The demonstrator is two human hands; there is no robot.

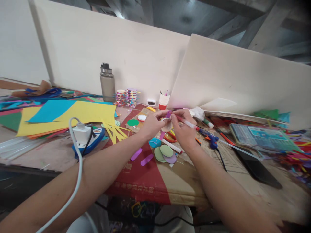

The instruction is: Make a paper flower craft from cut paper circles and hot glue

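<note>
Above the middle of the cardboard, my left hand (155, 124) is closed on a small pale round disc (166, 125) with a purple paper strip (162, 135) at it. Close beside it, my right hand (183, 131) has its fingers wrapped round a slim red-and-clear pen-like stick (188, 123), its tip at the purple piece. My fingers partly hide the disc. Below the hands lie several green and lilac paper discs (166, 150), a blue round piece (155, 142) and purple strips (146, 160). Orange-handled scissors (173, 138) rest behind the disc.
Yellow sheets (73, 116) and a power strip (93, 139) with a white cable lie left. Behind stand a bottle (107, 84), stacked disc pieces (132, 97) and a paper cup (164, 101). A glue gun (212, 140), black phone (257, 168) and plastic case (262, 136) lie right.
</note>
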